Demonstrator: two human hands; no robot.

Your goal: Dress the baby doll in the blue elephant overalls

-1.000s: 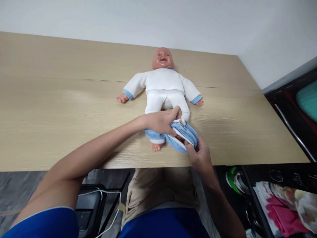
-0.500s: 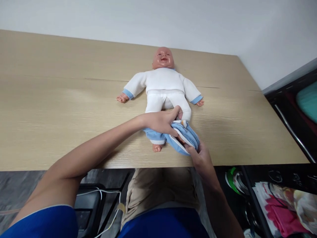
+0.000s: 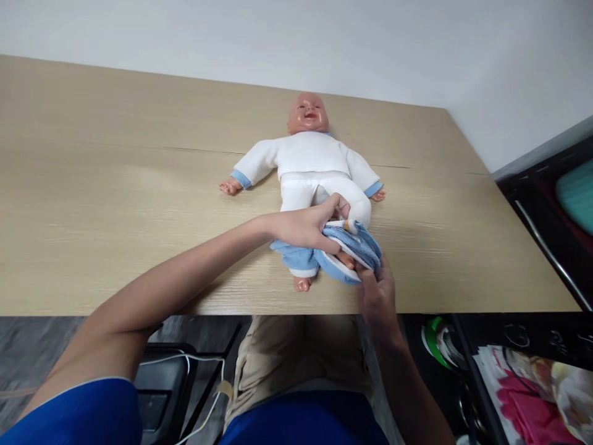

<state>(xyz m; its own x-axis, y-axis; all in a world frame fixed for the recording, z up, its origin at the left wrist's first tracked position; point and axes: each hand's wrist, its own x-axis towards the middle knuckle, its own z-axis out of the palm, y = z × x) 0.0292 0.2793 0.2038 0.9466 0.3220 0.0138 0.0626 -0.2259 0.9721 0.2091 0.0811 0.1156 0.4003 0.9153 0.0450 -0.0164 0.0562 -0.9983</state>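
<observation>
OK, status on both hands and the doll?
Left hand and right hand gripping bunched blue cloth. Doll on its back, one foot in cloth opening. Left hand hides part of other leg.

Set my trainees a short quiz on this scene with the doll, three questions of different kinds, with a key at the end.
1. True or false: the doll lies face up on the table.
2. Which thing do the left hand and the right hand both hold?
A) the white cable
B) the blue garment
C) the pink cloth
3. Fill in the missing word: the cuffs at the doll's wrists are ____ in colour.

Key: 1. True. 2. B. 3. Blue.
</observation>
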